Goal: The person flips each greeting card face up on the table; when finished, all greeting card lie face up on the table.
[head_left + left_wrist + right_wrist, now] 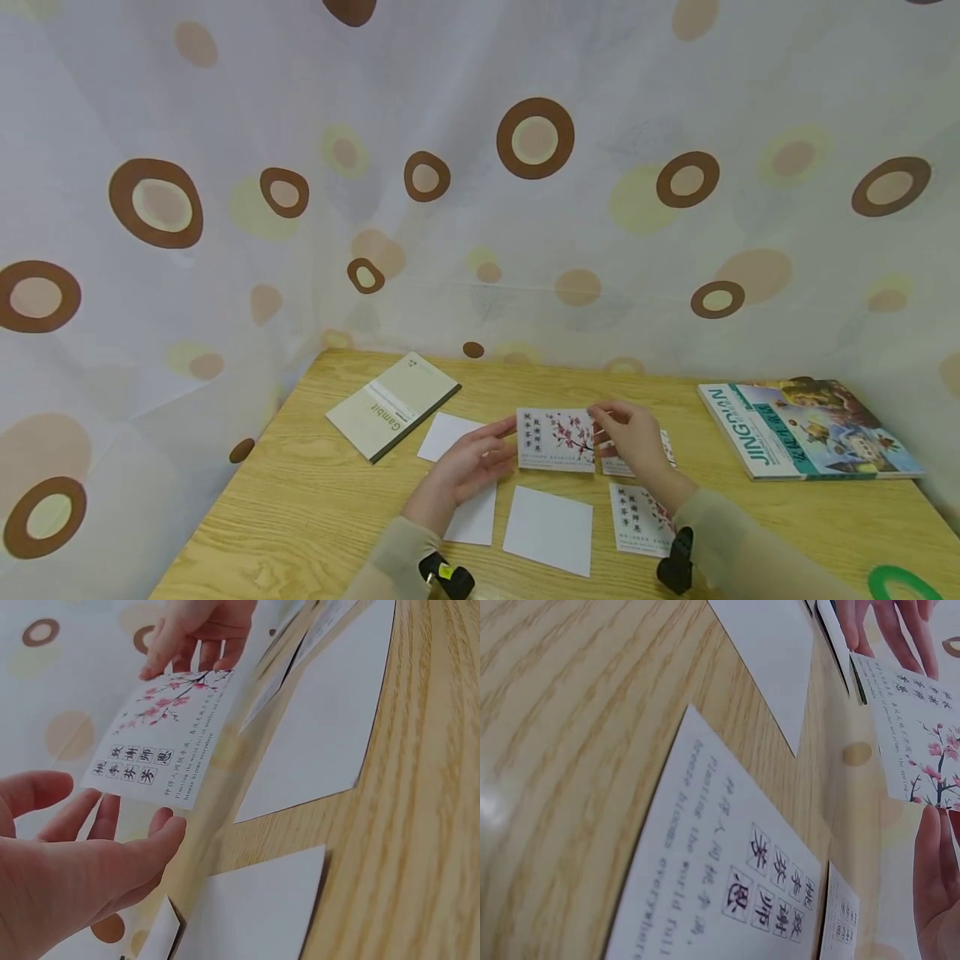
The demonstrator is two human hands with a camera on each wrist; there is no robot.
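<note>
One card [551, 454], raised above the table [292, 500], right edge pinched by the right hand [633, 437], left edge against the left hand [467, 468], fingers extended, white, dark-lettered, pink-blossomed.

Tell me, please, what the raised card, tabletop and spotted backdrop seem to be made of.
Raised card: likely cardstock, seemingly matte; flat though held at its edge.
Tabletop: wood or wood-look laminate, satiny, with grain and soft glare.
Spotted backdrop: perhaps dull fabric or plastic sheeting, creased.
</note>
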